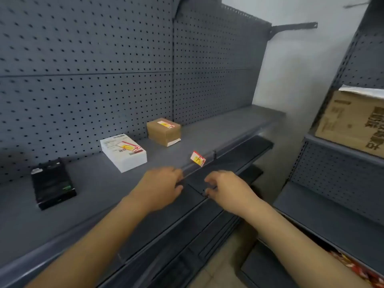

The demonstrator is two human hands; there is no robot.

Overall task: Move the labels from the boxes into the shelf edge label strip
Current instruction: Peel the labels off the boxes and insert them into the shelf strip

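We find both hands at the label strip [228, 151]: left hand [161, 187] and right hand [226, 189] curled, contents indiscernible. One label [197, 159] stands beyond, nearer the right hand.

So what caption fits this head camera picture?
Both hands, left and right, work the shelf edge strip beside a label.

Head view looks forward and down; close over the shelf [104, 196].
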